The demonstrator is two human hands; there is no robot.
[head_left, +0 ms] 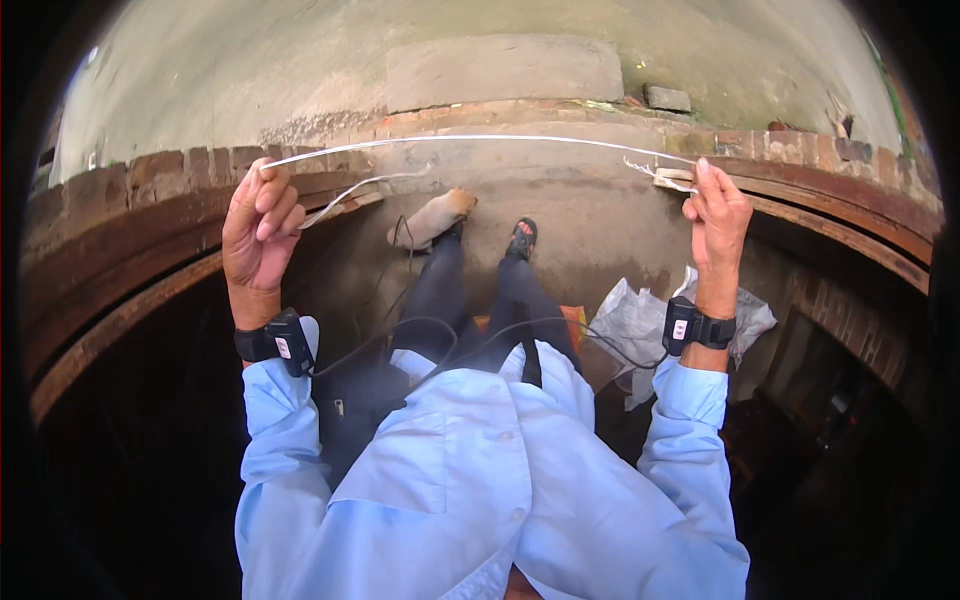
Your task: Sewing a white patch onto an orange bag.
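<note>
- Left of the frame, in the upper part: the left hand pinches the white string between thumb and fingertips, the other fingers loosely curled. A left tail hangs from this grip and curves toward the middle, its tip attached to nothing that shows.
- Upper middle: the string runs across between the two hands in a shallow upward bow, clear of the floor below. This much looks done: it is picked up, held at both sides and spread out to a single span. No knot or loop shows along it, and nothing hangs from it.
- Middle, lower down: a sandal is on one foot, well apart from the string.
- Right of the frame, in the upper part: the right hand pinches the string at thumb and fingertip. A right tail strays from it toward the middle, kinked and frayed-looking. Judging by both free tails, any fastening remains undone.
- Right of centre: a crumpled whitish plastic sack lies below the right hand, untouched by either hand.
</note>
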